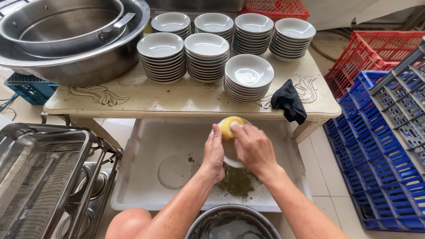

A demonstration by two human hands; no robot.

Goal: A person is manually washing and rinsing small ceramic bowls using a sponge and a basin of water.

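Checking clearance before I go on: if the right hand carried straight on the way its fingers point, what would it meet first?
The sponge that the right hand already presses on the bowl. Past that, probably the tub wall and table edge, though depth is unclear.

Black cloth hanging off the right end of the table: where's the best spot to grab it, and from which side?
Pinch the black cloth at its bunched upper part lying on the table, coming from above. That part rests flat and faces up, and the nearest bowl stack stands a little apart to its left. The lower end droops over the edge, so a sideways pull there would likely just drag it off.
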